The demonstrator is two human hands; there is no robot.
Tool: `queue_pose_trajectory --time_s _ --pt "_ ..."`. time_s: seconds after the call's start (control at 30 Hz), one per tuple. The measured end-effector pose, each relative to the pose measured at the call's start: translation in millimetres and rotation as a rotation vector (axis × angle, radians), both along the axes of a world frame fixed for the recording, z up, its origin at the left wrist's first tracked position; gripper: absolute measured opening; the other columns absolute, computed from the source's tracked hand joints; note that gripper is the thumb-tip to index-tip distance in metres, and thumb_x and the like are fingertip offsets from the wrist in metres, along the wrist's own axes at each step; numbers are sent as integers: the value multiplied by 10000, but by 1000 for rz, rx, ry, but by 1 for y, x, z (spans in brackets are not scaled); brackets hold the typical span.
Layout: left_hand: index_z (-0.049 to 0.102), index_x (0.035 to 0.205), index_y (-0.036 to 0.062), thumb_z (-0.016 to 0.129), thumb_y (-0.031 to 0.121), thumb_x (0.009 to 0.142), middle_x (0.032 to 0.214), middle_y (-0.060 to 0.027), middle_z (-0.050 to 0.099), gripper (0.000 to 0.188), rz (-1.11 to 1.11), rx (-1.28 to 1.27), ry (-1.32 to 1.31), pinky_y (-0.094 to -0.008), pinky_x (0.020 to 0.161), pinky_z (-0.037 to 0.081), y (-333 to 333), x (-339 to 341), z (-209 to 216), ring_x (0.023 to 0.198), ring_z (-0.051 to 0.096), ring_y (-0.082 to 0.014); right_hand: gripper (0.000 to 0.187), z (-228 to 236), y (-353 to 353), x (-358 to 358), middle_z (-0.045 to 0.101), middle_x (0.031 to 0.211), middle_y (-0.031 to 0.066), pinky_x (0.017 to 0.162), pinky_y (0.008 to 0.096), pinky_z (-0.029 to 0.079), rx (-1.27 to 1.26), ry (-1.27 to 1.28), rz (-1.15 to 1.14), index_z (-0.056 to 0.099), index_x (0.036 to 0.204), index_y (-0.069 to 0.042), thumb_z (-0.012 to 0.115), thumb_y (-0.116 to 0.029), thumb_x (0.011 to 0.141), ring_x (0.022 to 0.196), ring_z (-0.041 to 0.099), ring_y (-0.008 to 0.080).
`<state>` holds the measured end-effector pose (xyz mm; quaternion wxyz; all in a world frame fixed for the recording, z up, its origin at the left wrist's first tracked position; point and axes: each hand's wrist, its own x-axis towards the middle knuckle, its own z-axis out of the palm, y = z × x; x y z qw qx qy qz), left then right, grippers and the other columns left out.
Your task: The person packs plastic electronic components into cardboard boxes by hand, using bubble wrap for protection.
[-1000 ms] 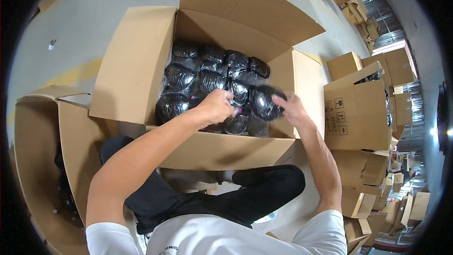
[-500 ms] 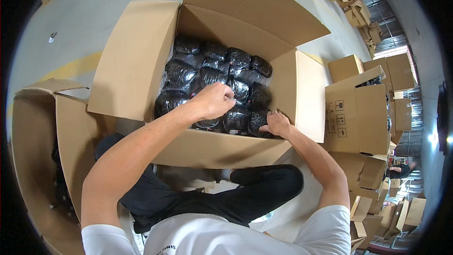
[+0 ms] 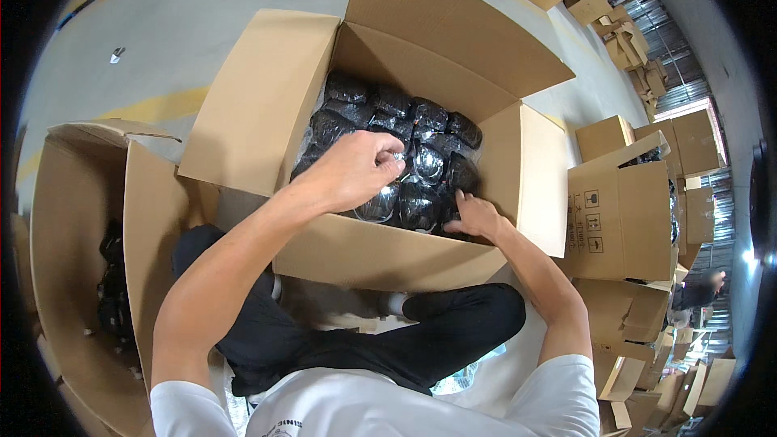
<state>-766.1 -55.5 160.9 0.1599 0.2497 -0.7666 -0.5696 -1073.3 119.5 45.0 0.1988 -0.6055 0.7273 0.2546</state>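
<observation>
Black bundles in clear shiny plastic wrap (image 3: 419, 204) sit in rows inside a large open cardboard box (image 3: 388, 255) before me. My left hand (image 3: 356, 170) hovers over the middle of the bundles, fingertips pinched together. Something small and pale may be between them, too small to name. At the box's near right corner my right hand (image 3: 477, 215) reaches in, thumb and fingers spread against the corner bundle. Part of those fingers is hidden among the dark wrap. The box's flaps stand folded outward, and its near wall lies under my wrists.
To my left stands another open carton (image 3: 73, 218) with dark items (image 3: 116, 283) low inside. A closed-sided carton (image 3: 619, 210) and stacked boxes line the right. Another person (image 3: 698, 291) is far right. A small white item (image 3: 117, 55) lies on the floor.
My left hand has lifted a little above the bundles, still pinched. The right hand has stayed at the near right corner, its fingers a bit deeper. The whole view has shifted slightly.
</observation>
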Motion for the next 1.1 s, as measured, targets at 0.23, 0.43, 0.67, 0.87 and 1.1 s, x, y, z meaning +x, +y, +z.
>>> queue_pose_trajectory --time_s 0.23,0.43,0.67,0.87,1.1 --pt "600 1223 -62 619 183 956 956 -84 691 363 429 42 325 -245 689 520 6 82 61 772 623 -93 785 -29 -33 39 530 1344 214 1035 442 440 -38 -215 84 403 1395 -16 769 -317 769 1250 510 381" --pt "632 1148 -38 572 162 984 852 -59 668 264 812 237 192 -228 586 488 113 236 -14 676 605 -79 823 -21 -11 11 508 1361 270 1079 440 392 -213 -312 73 392 1413 44 782 -203 732 1271 480 409" --pt "585 1219 -21 703 314 845 1250 -257 571 515 933 106 -911 -462 961 463 309 382 -277 1147 550 -419 692 -28 -24 25 516 1334 301 1068 443 392 -164 -287 39 454 1357 80 740 -234 811 1245 501 422" --pt "569 1234 -17 682 352 839 1283 -256 546 552 901 7 -848 -510 978 439 281 356 -363 1248 484 -394 656 -26 -29 22 562 1277 305 1022 436 428 -98 -307 -5 518 1301 65 719 -333 820 1209 541 416" --pt "647 1053 -6 600 172 885 963 -215 675 249 871 28 -672 -456 805 515 216 327 -301 932 654 -387 529 -9 -34 33 634 1127 302 909 435 482 -119 -351 -56 584 1187 53 715 -300 816 1086 613 424"
